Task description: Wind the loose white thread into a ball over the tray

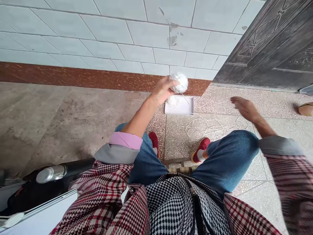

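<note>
My left hand [164, 88] is closed around a ball of white yarn [180, 83], held up in front of the wall base. A strand hangs from the ball down over a shallow white box lid [182, 106] on the floor. Inside that lid lies a small coil of white yarn [172, 101]. Loose loops of white yarn [207, 128] spread over the floor between the lid and my right knee. Above the floor to the right, my right hand [245, 108] reaches leftward, fingers stretched out and slightly blurred, with no yarn visible in it.
A tiled wall [144, 36] with a brown base strip rises ahead. On the right stands a dark panelled door [276, 42], with a round tan object [306, 109] near it. A metal flask-like cylinder [51, 173] lies at lower left beside a white surface [49, 215].
</note>
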The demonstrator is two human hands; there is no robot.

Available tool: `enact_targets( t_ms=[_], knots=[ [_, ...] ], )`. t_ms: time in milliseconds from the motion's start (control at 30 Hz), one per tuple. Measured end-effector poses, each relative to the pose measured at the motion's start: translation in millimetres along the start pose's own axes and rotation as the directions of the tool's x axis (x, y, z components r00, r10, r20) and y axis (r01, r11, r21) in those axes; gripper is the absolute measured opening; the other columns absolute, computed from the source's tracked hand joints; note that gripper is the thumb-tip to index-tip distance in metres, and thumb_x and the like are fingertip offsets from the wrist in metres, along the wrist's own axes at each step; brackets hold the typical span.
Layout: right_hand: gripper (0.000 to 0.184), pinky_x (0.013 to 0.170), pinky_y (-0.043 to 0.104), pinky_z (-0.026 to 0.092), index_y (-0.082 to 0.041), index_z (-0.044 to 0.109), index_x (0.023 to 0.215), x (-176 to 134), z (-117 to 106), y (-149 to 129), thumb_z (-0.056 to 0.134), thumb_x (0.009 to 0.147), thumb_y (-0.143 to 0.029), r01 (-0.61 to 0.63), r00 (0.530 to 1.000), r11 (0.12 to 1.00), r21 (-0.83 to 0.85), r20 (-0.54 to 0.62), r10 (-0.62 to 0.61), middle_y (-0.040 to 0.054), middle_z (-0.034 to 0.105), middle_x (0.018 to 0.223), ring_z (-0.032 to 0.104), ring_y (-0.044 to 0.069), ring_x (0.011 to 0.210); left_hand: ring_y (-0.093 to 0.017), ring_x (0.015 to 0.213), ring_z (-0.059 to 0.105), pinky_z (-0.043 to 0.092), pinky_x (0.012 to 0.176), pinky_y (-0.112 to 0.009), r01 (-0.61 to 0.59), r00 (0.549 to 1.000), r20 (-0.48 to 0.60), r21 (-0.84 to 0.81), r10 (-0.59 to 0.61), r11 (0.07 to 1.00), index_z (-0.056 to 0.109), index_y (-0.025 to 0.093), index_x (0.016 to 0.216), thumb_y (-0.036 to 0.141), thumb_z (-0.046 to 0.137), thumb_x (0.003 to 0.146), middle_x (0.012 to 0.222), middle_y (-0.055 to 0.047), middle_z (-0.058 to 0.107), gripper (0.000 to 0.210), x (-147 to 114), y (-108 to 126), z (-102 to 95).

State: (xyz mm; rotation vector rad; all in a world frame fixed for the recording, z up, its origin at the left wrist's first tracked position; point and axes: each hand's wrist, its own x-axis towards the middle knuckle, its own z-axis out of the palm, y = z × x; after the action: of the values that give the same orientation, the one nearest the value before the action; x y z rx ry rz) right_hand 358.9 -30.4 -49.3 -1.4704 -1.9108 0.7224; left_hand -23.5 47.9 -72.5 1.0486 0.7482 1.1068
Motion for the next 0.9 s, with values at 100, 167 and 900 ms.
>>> enact_targets(
  t_ms=[100,167,900],
  knots=[
    [0.051,0.088,0.043,0.060,-0.022,0.071,0.106,27.5,73.6,-10.5,0.063,0.108,-0.072,-0.010,0.998,0.988,0.156,0.061,0.001,0.0161,0.078,0.114,0.071,0.026,0.102,-0.038,0.122,0.070,0.063,0.095,-0.050,0.054,0.994,0.098,0.000,-0.053,0.999,0.065,0.024,0.109,0.046,0.095,0.055,0.114,-0.012,0.073,0.066,-6.1,-12.8,32.9],
    [0.061,0.081,0.039,0.058,-0.024,0.067,0.105,31.0,127.2,-32.1,0.055,0.105,-0.084,-0.033,0.989,0.948,0.317,0.148,-0.015,0.0086,0.074,0.095,0.067,0.023,0.088,-0.035,0.113,0.071,0.062,0.090,-0.049,0.068,0.994,0.081,0.009,-0.069,0.998,0.063,0.025,0.107,0.045,0.093,0.057,0.109,-0.011,0.073,0.062,-8.9,-15.6,36.5],
    [0.059,0.066,0.034,0.038,-0.024,0.067,0.098,-5.5,110.0,-84.6,0.048,0.115,-0.076,0.060,0.887,0.976,0.208,0.437,-0.148,-0.0005,0.053,0.073,0.044,0.016,0.065,-0.029,0.113,0.065,0.056,0.097,-0.045,-0.016,0.999,-0.026,0.306,0.025,0.952,0.071,0.024,0.114,0.032,0.083,0.060,0.119,-0.008,0.071,0.056,-28.0,-27.3,36.9]
  ],
)
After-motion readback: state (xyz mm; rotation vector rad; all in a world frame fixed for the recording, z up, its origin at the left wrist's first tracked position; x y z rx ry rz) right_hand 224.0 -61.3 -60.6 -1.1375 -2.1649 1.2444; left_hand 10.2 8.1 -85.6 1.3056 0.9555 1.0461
